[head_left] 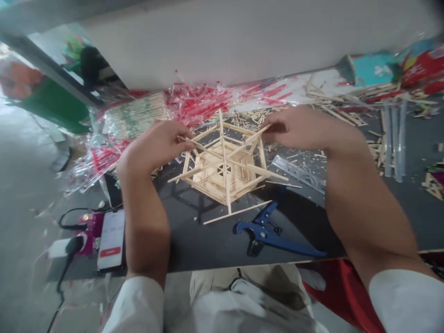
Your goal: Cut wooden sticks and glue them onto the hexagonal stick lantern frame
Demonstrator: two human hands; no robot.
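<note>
A hexagonal lattice of thin wooden sticks (pixel 225 167) stands at the middle of the dark table, narrowing in stepped rings toward its centre, with spokes jutting past the rim. My left hand (pixel 163 143) pinches one of its stick ends at the upper left. At the upper right, my right hand (pixel 291 129) closes its fingertips on another stick end. Below the lattice lies a blue-handled cutter (pixel 267 233). A clear plastic ruler (pixel 298 173) rests to the right, partly beneath loose sticks.
Red-and-clear plastic wrappers (pixel 201 101) and bundled sticks (pixel 137 113) crowd the back. Clear glue sticks (pixel 394 138) lie at right. A phone (pixel 111 240) sits by a purple power strip (pixel 90 231) with cables at the left edge. A green bin (pixel 52 104) stands beyond.
</note>
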